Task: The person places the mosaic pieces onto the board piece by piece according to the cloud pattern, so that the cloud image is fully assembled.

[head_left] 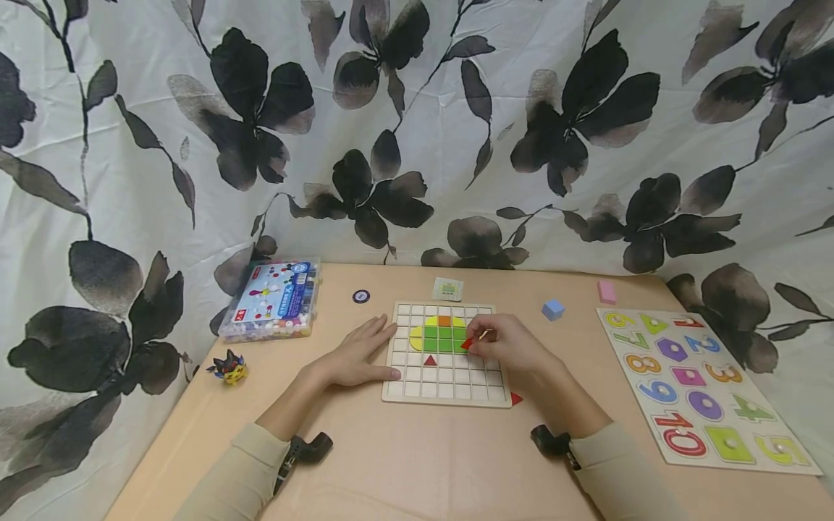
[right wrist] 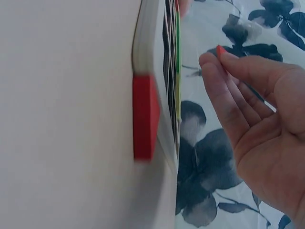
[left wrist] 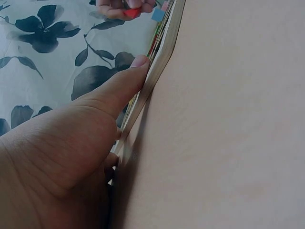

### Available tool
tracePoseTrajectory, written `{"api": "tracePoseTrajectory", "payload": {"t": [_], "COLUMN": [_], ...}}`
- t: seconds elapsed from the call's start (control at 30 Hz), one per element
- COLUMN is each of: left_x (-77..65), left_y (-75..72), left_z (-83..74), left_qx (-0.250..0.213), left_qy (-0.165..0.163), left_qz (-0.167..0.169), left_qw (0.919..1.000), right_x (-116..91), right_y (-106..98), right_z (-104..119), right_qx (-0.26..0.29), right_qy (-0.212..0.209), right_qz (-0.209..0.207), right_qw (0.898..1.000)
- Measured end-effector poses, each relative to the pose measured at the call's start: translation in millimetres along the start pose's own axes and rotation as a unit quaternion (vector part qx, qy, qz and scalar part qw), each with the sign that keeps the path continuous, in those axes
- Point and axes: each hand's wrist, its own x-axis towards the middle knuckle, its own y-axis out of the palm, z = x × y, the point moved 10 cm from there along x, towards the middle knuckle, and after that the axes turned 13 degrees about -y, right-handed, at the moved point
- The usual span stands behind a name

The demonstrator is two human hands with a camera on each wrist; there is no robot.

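A white gridded board (head_left: 417,391) lies on the table with green squares (head_left: 446,340), rounded yellow pieces (head_left: 415,339) and an orange square (head_left: 444,320) grouped on its upper half. Below them on the grid is a small red triangle (head_left: 430,360). My right hand (head_left: 517,347) pinches another red triangle (head_left: 466,344) between thumb and fingertips, over the right side of the green squares. Along the board's left edge rests my left hand (head_left: 355,356), fingers straight and thumb at the rim (left wrist: 143,90). One more red triangle (right wrist: 145,117) lies against the board's lower right corner.
Behind the board is a small patterned card (head_left: 448,289), with a round chip (head_left: 361,296) to its left. A plastic case (head_left: 270,300) and a small figurine (head_left: 229,367) stand left. Rightward are a blue cube (head_left: 553,310), a pink block (head_left: 607,292) and a number puzzle (head_left: 706,391).
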Motion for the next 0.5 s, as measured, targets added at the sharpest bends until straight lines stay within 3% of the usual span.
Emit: {"api": "tracePoseTrajectory", "payload": {"t": [0.2, 0.5], "left_x": [0.0, 0.2], "left_y": [-0.4, -0.5], "left_z": [-0.7, -1.2], "left_qx": [0.000, 0.003], "left_qy": [0.000, -0.001], "left_qz": [0.000, -0.004], "left_qw": [1.0000, 1.0000], "right_x": [7.8, 15.0], "right_y": [5.7, 20.8], "right_z": [6.8, 11.6], "right_qx": [-0.014, -0.027], "right_qy": [0.000, -0.025], "right_qz": [-0.018, 0.000], "right_qw": [1.000, 0.999]}}
